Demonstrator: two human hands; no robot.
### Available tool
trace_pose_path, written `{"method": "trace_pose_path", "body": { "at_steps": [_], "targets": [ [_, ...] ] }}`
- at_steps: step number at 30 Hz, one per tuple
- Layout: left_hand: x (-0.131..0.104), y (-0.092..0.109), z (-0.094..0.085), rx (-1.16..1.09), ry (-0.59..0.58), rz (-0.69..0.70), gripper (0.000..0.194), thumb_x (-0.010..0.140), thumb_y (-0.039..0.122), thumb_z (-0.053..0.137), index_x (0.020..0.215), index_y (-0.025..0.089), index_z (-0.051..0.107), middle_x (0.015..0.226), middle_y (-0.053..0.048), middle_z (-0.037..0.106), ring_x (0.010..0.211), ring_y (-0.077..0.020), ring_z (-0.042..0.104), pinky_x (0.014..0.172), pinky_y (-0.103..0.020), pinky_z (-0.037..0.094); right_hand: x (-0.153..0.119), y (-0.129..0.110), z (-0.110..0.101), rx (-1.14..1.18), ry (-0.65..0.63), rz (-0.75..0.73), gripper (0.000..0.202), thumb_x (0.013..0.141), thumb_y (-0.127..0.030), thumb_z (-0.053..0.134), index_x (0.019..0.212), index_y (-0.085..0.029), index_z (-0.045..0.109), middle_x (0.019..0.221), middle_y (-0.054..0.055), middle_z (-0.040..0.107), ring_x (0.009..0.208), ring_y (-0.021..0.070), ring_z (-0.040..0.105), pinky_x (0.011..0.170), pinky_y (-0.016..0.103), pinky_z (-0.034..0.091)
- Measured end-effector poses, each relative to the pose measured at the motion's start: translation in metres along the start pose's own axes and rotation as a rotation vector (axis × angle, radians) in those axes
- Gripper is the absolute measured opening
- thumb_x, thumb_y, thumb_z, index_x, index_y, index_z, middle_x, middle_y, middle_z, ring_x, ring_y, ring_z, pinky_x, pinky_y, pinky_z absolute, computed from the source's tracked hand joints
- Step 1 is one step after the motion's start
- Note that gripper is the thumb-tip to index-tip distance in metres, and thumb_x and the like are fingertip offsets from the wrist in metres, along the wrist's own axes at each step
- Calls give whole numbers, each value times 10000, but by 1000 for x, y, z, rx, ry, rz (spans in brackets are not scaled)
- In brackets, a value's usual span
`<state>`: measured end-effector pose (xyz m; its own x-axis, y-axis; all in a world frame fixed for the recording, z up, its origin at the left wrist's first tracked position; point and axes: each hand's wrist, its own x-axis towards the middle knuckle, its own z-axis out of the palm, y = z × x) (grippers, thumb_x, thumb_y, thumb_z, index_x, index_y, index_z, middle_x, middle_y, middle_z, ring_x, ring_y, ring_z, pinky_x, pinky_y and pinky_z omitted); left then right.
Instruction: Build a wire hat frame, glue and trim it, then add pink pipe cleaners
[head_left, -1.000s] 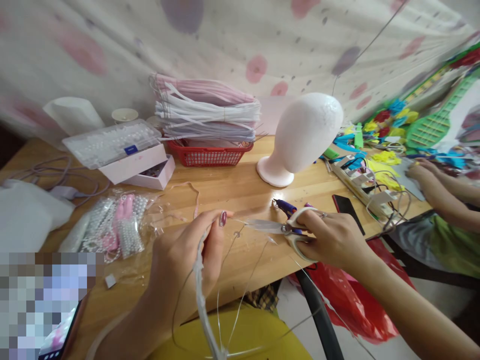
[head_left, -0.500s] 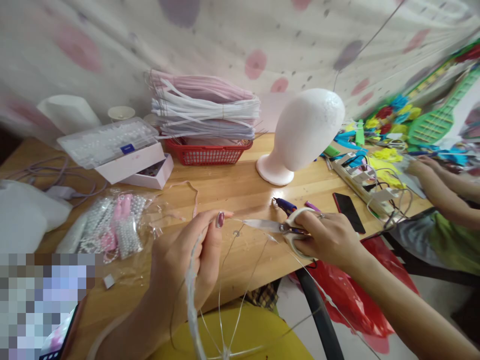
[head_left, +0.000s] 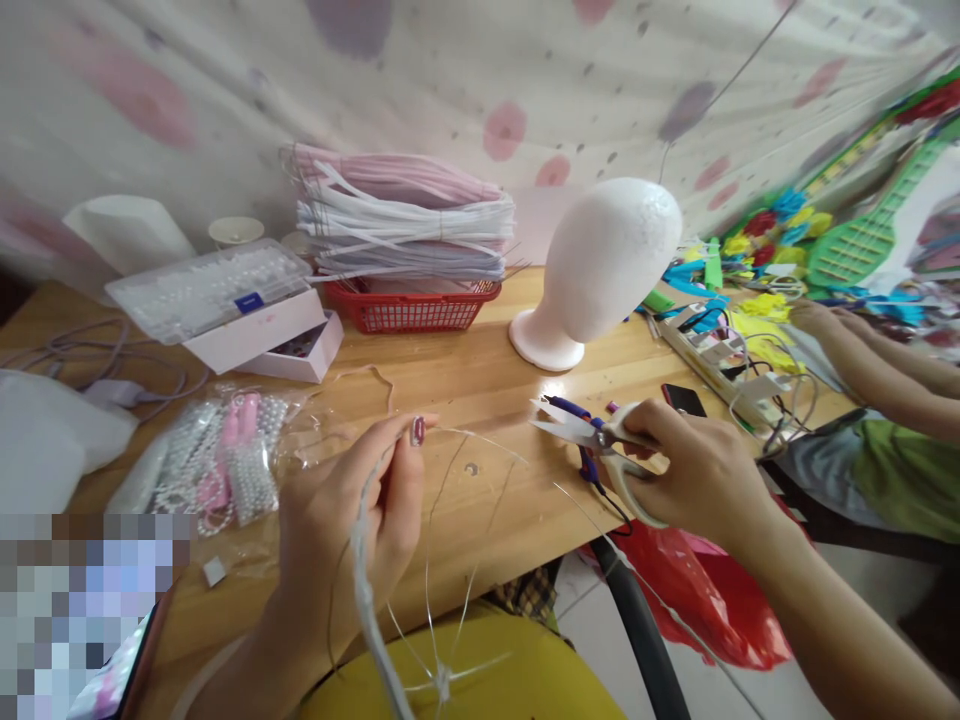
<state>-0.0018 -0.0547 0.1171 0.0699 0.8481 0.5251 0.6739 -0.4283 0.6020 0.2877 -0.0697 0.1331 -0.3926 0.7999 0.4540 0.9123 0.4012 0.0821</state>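
Note:
My left hand [head_left: 349, 520] is closed around the rim of a wire frame [head_left: 365, 590], with thumb and forefinger pinching near one end. Part of that rim is wrapped in whitish material. Thin wire spokes fan out from a hub [head_left: 441, 684] low in the view. Beyond my left fingertips a bare wire end sticks out to the right, apart from another wire end [head_left: 559, 488] that runs down toward my right forearm. My right hand [head_left: 697, 470] grips white-handled scissors [head_left: 574, 428], their blades parted, above a blue glue-gun-like tool [head_left: 587, 465] on the table.
A white foam head [head_left: 604, 265] stands behind the scissors. Farther left are a red basket [head_left: 416, 310] of bundled stems, boxes [head_left: 259, 330] and a bag of beads [head_left: 247, 460]. At right lie a phone [head_left: 684, 400] and power strip [head_left: 709, 350], near another person's arms [head_left: 862, 365].
My right hand has drawn the scissors back to the right, and their blades have parted. The wire rim now shows a gap between two ends. My left hand has shifted slightly left.

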Motion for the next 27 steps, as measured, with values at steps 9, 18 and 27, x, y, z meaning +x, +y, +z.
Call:
{"method": "trace_pose_path", "body": {
  "at_steps": [9,18,27],
  "targets": [
    [-1,5,-8,148,83,170,214,965,164,509,1030,148,712,740,-5,777,526,-95,665,576,-196,516,-12,-10,-2,-138,-42,-111,59,785,-193,474,810,-233,509,574,-17,616,432,140,493,462,289,312],
    [-6,17,-15,202,51,232,240,979,161,487,1083,176,703,672,23,738,511,-75,631,631,-217,478,-14,-12,2,-210,9,-127,92,756,-142,471,735,-224,507,572,-4,599,505,142,509,492,297,283],
    [-8,19,-15,135,13,120,239,958,203,494,1058,231,709,585,78,675,465,-59,577,556,-233,433,-15,-8,4,-234,53,-172,192,876,-139,451,716,-225,513,551,-14,598,531,138,561,478,271,316]
  ]
}}
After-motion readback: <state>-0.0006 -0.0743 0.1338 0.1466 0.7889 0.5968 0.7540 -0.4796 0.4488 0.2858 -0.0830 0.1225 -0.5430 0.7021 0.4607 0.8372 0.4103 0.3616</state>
